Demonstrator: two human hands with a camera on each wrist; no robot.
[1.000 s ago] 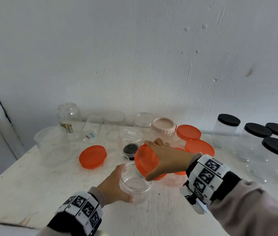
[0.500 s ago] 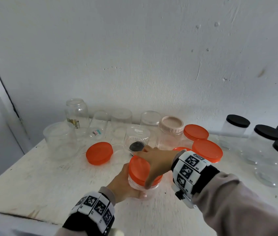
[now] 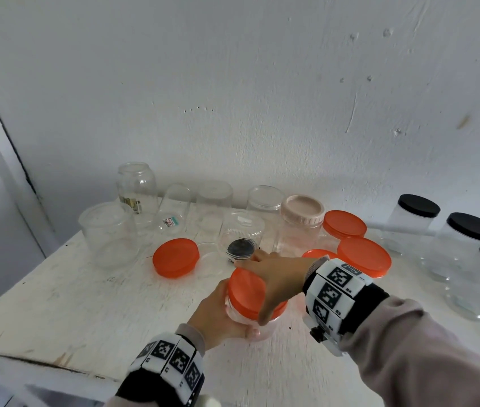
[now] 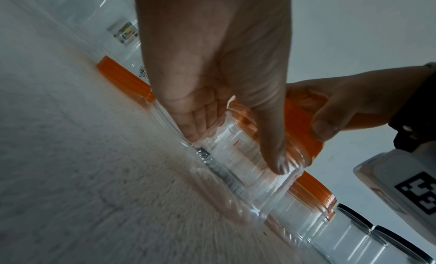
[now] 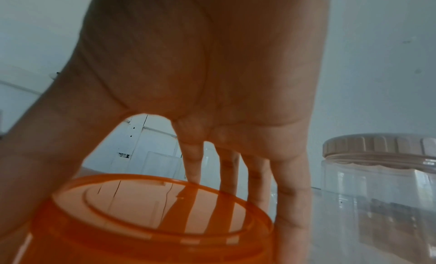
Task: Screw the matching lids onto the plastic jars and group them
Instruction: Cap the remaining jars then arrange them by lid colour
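Observation:
A small clear plastic jar [image 3: 262, 326] [image 4: 250, 178] stands on the white table near its front. My left hand [image 3: 221, 315] [image 4: 226, 133] grips its side, thumb and fingers curled round the wall. An orange lid [image 3: 247, 292] [image 4: 304, 130] [image 5: 151, 212] sits on the jar's mouth. My right hand [image 3: 274, 280] [image 5: 188, 146] comes over it from the right and clasps its rim, thumb on the near side and fingers on the far side.
Several open clear jars [image 3: 109, 233] line the back by the wall, one with a beige lid [image 3: 302, 212]. Loose orange lids [image 3: 175, 257] lie left and right [image 3: 363, 257]. Black-lidded jars [image 3: 415, 221] stand at the far right. The table edge [image 3: 41, 368] runs front left.
The right hand brought the orange lid down from a tilt onto the jar's mouth and now clasps it flat there. The left hand kept hold of the jar.

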